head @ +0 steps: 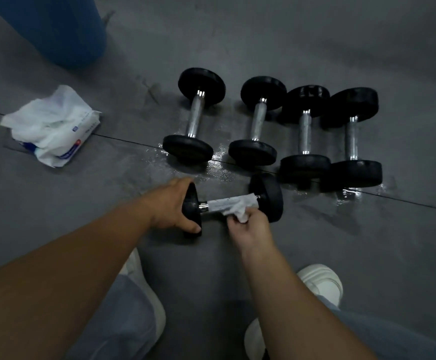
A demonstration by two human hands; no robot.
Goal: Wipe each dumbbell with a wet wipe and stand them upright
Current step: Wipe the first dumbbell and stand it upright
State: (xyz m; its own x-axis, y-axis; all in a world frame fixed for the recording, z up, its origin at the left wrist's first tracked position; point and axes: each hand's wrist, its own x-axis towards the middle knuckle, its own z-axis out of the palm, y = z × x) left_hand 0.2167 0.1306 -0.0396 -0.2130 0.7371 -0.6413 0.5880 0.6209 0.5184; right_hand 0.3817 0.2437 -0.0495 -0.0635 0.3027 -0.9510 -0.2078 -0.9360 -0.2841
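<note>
A black dumbbell (267,196) with a chrome handle lies on its side on the grey floor in front of me. My left hand (170,206) grips its left end plate. A white wet wipe (231,203) is wrapped over the handle, and my right hand (249,226) pinches the wipe's bunched lower end just below the handle. Beyond it, several more black dumbbells (196,116) stand in a row, tilted in this wide view. An open pack of wet wipes (53,126) lies at the left.
A large blue cylinder (53,29) stands at the far left. The floor around the dumbbell row shows wet streaks (352,194). My two white shoes (320,283) are at the bottom of the view, near the lying dumbbell.
</note>
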